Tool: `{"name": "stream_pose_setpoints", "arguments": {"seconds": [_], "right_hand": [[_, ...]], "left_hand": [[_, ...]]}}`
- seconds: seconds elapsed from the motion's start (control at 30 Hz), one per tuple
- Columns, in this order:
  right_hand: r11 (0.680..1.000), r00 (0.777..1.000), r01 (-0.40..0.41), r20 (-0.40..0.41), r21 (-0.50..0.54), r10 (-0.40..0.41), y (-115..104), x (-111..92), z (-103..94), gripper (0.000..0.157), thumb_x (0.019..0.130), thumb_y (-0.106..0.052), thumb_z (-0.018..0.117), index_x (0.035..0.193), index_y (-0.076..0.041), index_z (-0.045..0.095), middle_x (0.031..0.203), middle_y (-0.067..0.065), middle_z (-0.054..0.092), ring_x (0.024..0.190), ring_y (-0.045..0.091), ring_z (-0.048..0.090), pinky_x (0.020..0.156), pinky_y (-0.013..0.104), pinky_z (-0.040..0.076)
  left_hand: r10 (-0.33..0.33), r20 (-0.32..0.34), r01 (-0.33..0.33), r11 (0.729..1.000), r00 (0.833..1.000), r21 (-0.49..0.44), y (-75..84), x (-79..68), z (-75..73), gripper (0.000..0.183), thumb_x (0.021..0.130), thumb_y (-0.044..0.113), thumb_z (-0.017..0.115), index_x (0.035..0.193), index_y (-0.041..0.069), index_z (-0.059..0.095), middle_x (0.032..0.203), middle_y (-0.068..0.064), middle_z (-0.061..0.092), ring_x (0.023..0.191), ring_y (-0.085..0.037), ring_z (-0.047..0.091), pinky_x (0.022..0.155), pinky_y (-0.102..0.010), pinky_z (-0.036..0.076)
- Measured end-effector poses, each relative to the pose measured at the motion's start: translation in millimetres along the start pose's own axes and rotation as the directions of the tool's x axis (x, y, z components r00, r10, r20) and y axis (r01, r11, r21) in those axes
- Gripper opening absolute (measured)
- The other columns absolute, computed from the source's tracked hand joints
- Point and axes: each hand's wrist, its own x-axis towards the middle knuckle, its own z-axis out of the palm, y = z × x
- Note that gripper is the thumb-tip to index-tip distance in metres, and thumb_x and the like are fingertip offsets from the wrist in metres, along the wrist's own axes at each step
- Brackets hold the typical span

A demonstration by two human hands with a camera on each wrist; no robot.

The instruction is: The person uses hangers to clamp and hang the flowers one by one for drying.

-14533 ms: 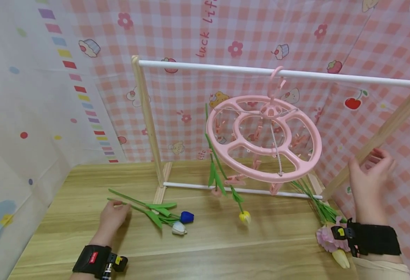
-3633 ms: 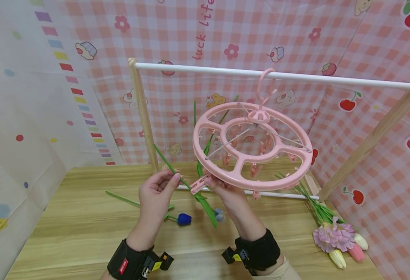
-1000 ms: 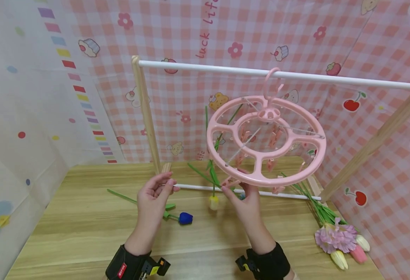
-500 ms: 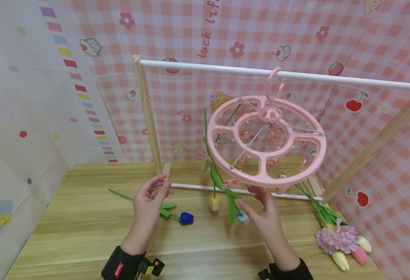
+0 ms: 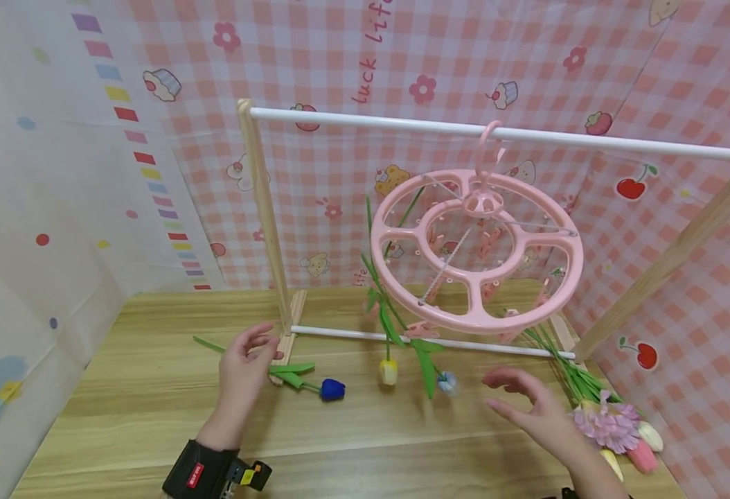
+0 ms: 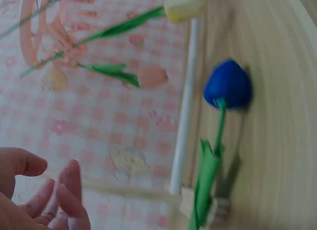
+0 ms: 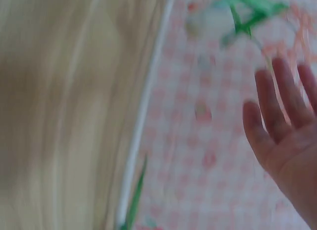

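While neither of my hands holds anything, my left hand (image 5: 246,367) hovers with loosely bent fingers near the blue artificial tulip (image 5: 332,389) lying left on the wood-grain table (image 5: 352,457); my right hand (image 5: 539,409) is wider, thumb apart from fingers. Right of centre, the round pink plastic clip hanger (image 5: 477,322) hooks over the white rod (image 5: 371,123) — presumably to keep it clear of the table. At its left side a yellow-and-white tulip (image 5: 388,372) and a pale blue-and-white tulip (image 5: 447,382) hang head down, probably because pink clips (image 5: 423,330) pinch their stems. The ruffled lilac flower (image 5: 608,421), bunched at near right, seems set aside for room. The far pink-checked cloth (image 5: 315,69) reads "luck life" — the red label (image 5: 195,475) on my left wrist strap (image 5: 215,466) is too small to read.
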Motion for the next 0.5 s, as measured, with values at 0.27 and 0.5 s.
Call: {"name": "stream_pose_setpoints", "arguments": {"seconds": [0.27, 0.5], "right_hand": [[0.996, 0.993, -0.016, -0.118, -0.086, 0.005, 7.5, -10.6, -53.8, 0.026, 0.085, 0.008, 0.059, 0.11, 0.002, 0.057, 0.102, 0.008, 0.063, 0.094, 0.009, 0.057, 0.081, 0.012, 0.045], [0.986, 0.86, -0.168, -0.49, -0.011, 0.141, 11.9, -0.5, -71.8, 0.027, 0.085, 0.007, 0.06, 0.111, 0.009, 0.054, 0.098, -0.002, 0.064, 0.091, 0.005, 0.059, 0.079, 0.009, 0.045]], "left_hand": [[-0.076, -0.027, 0.08, 0.972, 0.997, 0.219, -20.5, 12.9, -14.6, 0.03, 0.088, 0.009, 0.055, 0.117, 0.002, 0.057, 0.098, -0.017, 0.062, 0.074, -0.027, 0.065, 0.055, -0.017, 0.048], [-0.083, -0.01, 0.081, 0.928, 0.997, 0.364, -34.2, 23.7, -29.2, 0.032, 0.089, 0.014, 0.054, 0.117, 0.0, 0.057, 0.097, -0.015, 0.063, 0.075, -0.02, 0.063, 0.058, -0.02, 0.045]]}}
